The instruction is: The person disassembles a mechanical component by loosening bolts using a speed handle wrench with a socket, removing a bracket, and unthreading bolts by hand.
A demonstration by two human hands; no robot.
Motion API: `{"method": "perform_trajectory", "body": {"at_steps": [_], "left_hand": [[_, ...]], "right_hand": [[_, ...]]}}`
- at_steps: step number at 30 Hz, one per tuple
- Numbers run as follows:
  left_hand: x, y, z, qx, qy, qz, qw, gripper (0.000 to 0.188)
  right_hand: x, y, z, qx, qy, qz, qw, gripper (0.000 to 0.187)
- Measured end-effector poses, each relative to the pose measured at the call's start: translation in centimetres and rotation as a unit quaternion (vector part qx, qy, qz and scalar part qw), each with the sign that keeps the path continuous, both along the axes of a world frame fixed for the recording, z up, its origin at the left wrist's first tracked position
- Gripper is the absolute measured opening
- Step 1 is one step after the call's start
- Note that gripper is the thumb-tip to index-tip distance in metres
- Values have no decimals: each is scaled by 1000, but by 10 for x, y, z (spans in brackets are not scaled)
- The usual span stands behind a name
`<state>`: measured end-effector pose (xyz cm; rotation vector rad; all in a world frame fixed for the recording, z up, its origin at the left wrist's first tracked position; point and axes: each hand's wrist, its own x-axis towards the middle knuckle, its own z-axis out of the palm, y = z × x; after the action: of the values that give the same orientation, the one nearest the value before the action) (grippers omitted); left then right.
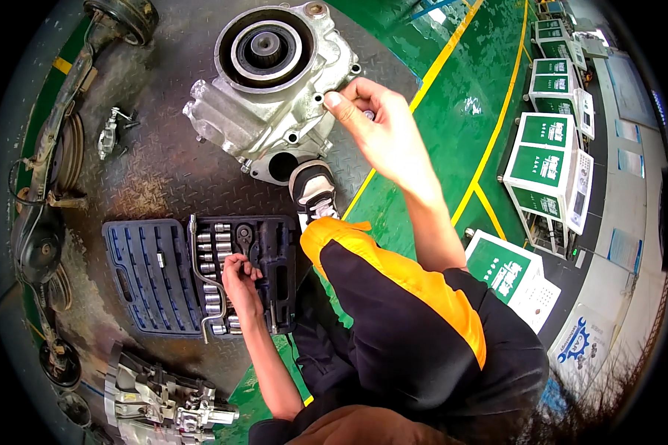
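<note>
My left hand (243,285) is over the tool case, its fingers curled at the handle of a ratchet wrench (244,234) that lies in its slot. Rows of chrome sockets (206,247) and a long bent metal bar (194,245) are just left of it. My right hand (378,130) is at the right edge of a large silver gear housing (252,122), thumb by a bolt hole and fingers curled in. A small shiny round metal piece (369,115) shows between those fingers; its kind is unclear. The housing has a round opening with a splined shaft (264,44).
The open blue tool case (130,274) has a loose socket (162,259) in its lid half. A small metal part (110,133) lies on the steel plate, an axle (37,245) runs along the left, another gearbox (152,400) is at lower left. My shoe (313,185) touches the housing.
</note>
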<state>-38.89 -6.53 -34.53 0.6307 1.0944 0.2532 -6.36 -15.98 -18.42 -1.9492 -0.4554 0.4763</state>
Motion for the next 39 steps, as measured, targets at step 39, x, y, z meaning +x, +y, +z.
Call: {"method": "perform_trajectory", "body": {"at_steps": [39], "left_hand": [[6,-7,-5,-6,0,56,998,16]], "right_hand": [[30,-7,20,4,78,82,994,27]]}}
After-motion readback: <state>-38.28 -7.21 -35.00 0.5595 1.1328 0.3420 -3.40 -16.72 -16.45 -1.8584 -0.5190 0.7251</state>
